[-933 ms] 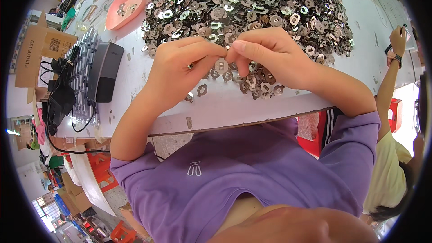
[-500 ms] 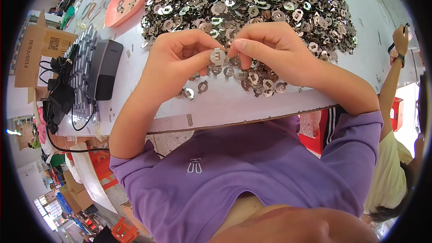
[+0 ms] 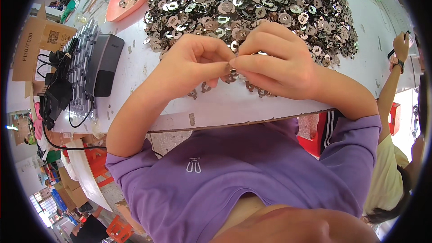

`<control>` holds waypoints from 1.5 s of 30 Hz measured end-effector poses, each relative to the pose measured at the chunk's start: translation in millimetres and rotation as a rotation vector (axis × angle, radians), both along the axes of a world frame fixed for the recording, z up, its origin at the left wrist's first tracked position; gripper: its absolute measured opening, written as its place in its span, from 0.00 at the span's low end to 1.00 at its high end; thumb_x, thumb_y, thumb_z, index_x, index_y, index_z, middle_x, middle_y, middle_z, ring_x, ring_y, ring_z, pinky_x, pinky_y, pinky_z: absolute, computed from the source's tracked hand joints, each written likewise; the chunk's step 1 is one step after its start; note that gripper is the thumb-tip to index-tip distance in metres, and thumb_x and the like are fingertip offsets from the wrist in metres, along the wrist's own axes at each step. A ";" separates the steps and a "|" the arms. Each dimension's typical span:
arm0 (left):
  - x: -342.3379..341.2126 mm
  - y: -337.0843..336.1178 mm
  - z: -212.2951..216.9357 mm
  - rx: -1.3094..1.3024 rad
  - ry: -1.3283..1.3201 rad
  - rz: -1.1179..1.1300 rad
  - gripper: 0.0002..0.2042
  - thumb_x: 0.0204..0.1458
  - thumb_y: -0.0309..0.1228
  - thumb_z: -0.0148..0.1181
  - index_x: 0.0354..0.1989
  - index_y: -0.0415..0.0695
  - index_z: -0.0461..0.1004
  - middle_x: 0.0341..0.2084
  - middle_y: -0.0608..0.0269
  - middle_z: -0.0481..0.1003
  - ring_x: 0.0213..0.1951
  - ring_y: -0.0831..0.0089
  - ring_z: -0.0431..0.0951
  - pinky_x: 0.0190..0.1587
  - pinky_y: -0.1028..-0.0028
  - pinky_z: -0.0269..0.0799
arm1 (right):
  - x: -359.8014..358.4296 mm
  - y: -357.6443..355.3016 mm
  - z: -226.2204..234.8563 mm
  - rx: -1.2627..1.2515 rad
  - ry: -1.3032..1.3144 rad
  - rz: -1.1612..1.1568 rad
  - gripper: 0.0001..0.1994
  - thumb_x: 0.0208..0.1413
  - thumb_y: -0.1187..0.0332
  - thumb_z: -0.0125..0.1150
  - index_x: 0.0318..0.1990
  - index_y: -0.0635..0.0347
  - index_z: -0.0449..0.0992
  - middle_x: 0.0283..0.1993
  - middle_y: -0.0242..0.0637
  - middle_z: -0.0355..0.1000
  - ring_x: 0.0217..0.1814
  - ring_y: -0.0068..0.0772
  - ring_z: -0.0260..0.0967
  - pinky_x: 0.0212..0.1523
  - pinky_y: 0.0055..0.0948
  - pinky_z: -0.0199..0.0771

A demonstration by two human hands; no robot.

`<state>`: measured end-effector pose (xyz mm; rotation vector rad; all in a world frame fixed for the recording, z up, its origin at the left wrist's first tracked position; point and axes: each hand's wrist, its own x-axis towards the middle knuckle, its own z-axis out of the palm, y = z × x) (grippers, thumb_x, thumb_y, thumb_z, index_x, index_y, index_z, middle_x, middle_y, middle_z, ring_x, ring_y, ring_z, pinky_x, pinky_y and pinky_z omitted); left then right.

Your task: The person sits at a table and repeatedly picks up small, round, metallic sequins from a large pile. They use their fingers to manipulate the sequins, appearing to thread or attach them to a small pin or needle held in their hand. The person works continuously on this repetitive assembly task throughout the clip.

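Both my hands meet over the near side of a large heap of small round metal clips (image 3: 252, 6) on a white table. My left hand (image 3: 191, 65) is closed, thumb and forefinger pinching a small metal clip (image 3: 232, 70) that shows only as a thin shiny sliver. Pressed against the same clip are the fingertips of my right hand (image 3: 279, 60), also closed; my fingers hide most of the piece. Below my hands, a few loose clips (image 3: 205, 87) lie near the table's front edge, partly covered.
A pink tray (image 3: 140, 5) with a few small parts stands at the far left. Nearer are a dark grey box-shaped device (image 3: 104, 65), bundled silvery rods, black cables and a cardboard box (image 3: 33, 47). Another person's forearm (image 3: 392, 78) reaches over the right side.
My right hand has closed in on the clip, and its fingertips now meet my left hand's. The clip has turned from its flat face to a thin sliver.
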<state>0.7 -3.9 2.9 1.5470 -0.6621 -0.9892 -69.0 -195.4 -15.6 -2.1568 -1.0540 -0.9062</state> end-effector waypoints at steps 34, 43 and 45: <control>-10.9 -2.7 -10.0 -0.391 -0.854 0.214 0.06 0.43 0.17 0.59 0.30 0.38 0.73 0.26 0.63 0.75 0.28 0.77 0.77 0.30 0.80 0.72 | -7.7 -6.5 8.5 0.050 0.262 -0.091 0.08 0.43 0.71 0.64 0.32 0.59 0.72 0.30 0.36 0.70 0.32 0.39 0.68 0.31 0.32 0.69; -12.0 -4.0 -14.1 -0.434 -0.816 0.150 0.07 0.41 0.16 0.60 0.30 0.38 0.73 0.26 0.62 0.75 0.27 0.73 0.78 0.29 0.79 0.73 | -10.0 -5.9 1.7 0.103 0.342 -0.046 0.06 0.43 0.75 0.61 0.30 0.60 0.71 0.28 0.36 0.69 0.30 0.38 0.68 0.30 0.31 0.68; -11.7 -3.7 -15.0 -0.411 -0.793 0.143 0.08 0.41 0.16 0.60 0.31 0.38 0.73 0.26 0.62 0.75 0.27 0.73 0.78 0.29 0.79 0.73 | -11.2 -6.8 2.8 0.142 0.467 -0.016 0.05 0.44 0.76 0.60 0.30 0.61 0.71 0.28 0.37 0.69 0.29 0.35 0.68 0.30 0.29 0.68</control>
